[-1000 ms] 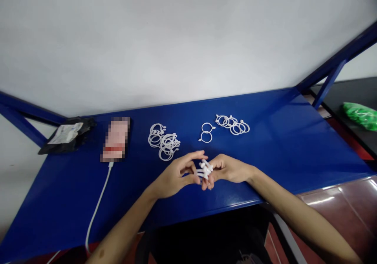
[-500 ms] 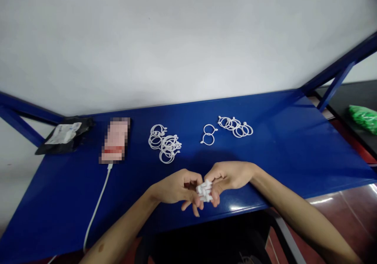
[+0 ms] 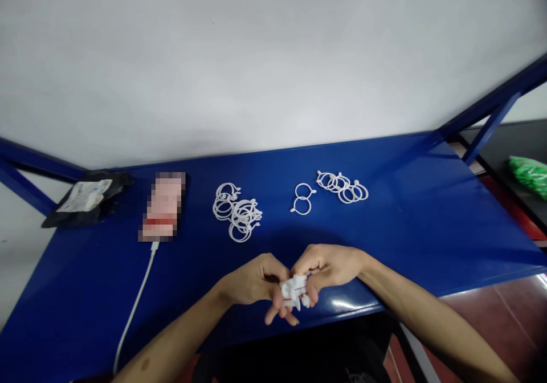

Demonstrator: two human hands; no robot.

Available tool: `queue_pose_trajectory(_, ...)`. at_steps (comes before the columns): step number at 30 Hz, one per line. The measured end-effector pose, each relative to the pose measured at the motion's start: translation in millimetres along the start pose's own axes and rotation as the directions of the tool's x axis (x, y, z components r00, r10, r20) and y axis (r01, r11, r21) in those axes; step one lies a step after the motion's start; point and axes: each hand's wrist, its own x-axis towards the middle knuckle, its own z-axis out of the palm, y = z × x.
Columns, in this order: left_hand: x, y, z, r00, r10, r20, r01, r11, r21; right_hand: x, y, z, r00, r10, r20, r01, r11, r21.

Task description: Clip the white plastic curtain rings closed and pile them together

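- The left hand (image 3: 252, 280) is narrowed to a pinch, its thumb and forefinger on the small white pieces (image 3: 294, 292); its other fingers poke out beneath them, loosely spread.
- The right hand (image 3: 335, 266) is pinched too, fingers curled and thumb pressed to the right side of those same pieces.
- The white pieces sit between the two hands, above the near edge of the blue surface (image 3: 405, 223); they are bunched, and too small to tell how they fit together.
- Beyond the left hand and near it lies a pile of white rings (image 3: 244, 216), overlapping, with small knobs.
- Straight beyond the meeting point of the hands lie two overlapping rings (image 3: 303, 198).
- Beyond the right hand, farther off than that pair, lies a row of rings (image 3: 342, 184), each overlapping its neighbour.
- Well to the left of the left hand is a pixelated pink phone (image 3: 163, 206) with a white cable (image 3: 135, 309) at its near end.
- Farther left of that hand lies a black bag (image 3: 113, 198) with a white label (image 3: 85, 195).
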Motion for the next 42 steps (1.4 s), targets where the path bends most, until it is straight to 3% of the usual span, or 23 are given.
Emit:
queue_pose_trajectory(6,2,-6,2.0,0.998,0.059,0.007,-0.059,0.994,-0.087,0,2,-1,0.999,-0.051,-0.010,0.051,0.998,0.038)
queue_pose_trajectory(10,-3,1,2.7,0.995,0.091,-0.040,-0.091,0.996,-0.017,-1,1,-1,0.996,-0.079,-0.046,0.080,0.996,0.033)
queue_pose_trajectory(14,-10,14,-2.2,0.981,0.128,-0.146,-0.109,0.986,0.128,0,-1,-1,0.976,-0.079,-0.202,0.081,0.997,-0.002)
queue_pose_trajectory(17,-17,23,-6.5,0.939,0.242,-0.245,-0.134,0.912,0.387,0,-4,-4,0.902,-0.173,-0.396,0.122,0.981,-0.151)
queue_pose_trajectory(19,-23,28,-9.1,0.837,0.420,-0.350,-0.089,0.737,0.670,-1,-5,-9,0.758,-0.315,-0.572,0.083,0.915,-0.394)
queue_pose_trajectory(20,-25,31,-10.8,0.749,0.545,-0.376,-0.037,0.601,0.798,-2,-6,-13,0.656,-0.410,-0.634,0.009,0.844,-0.536)
queue_pose_trajectory(22,-27,33,-15.7,0.543,0.778,-0.316,0.117,0.303,0.946,-5,-6,-22,0.465,-0.603,-0.648,-0.217,0.632,-0.744)
queue_pose_trajectory(23,-27,33,-19.1,0.467,0.848,-0.251,0.211,0.169,0.963,-5,-5,-27,0.411,-0.671,-0.617,-0.329,0.523,-0.787)
queue_pose_trajectory(24,-27,33,-22.8,0.420,0.888,-0.186,0.306,0.055,0.951,-6,-4,-32,0.392,-0.710,-0.585,-0.421,0.426,-0.800)
queue_pose_trajectory(26,-25,32,-30.6,0.390,0.915,-0.103,0.469,-0.101,0.877,-5,-3,-40,0.400,-0.734,-0.549,-0.542,0.294,-0.788)
queue_pose_trajectory(29,-24,29,-39.5,0.381,0.921,-0.083,0.600,-0.178,0.780,-1,-2,-47,0.432,-0.723,-0.539,-0.619,0.197,-0.760)
queue_pose_trajectory(33,-26,29,-42.9,0.352,0.928,-0.126,0.633,-0.137,0.762,1,0,-47,0.427,-0.728,-0.536,-0.632,0.184,-0.753)
queue_pose_trajectory(35,-27,30,-42.8,0.337,0.930,-0.145,0.646,-0.117,0.754,-2,0,-46,0.421,-0.717,-0.556,-0.599,0.241,-0.764)
queue_pose_trajectory(38,-28,30,-42.6,0.316,0.933,-0.171,0.691,-0.103,0.715,-12,-5,-46,0.447,-0.668,-0.595,-0.544,0.324,-0.774)
queue_pose_trajectory(40,-28,29,-43.0,0.299,0.938,-0.177,0.708,-0.094,0.700,-19,-15,-49,0.480,-0.667,-0.569,-0.530,0.296,-0.795)
queue_pose_trajectory(42,-27,29,-43.9,0.286,0.944,-0.163,0.709,-0.094,0.699,-25,-33,-53,0.544,-0.681,-0.491,-0.518,0.188,-0.834)
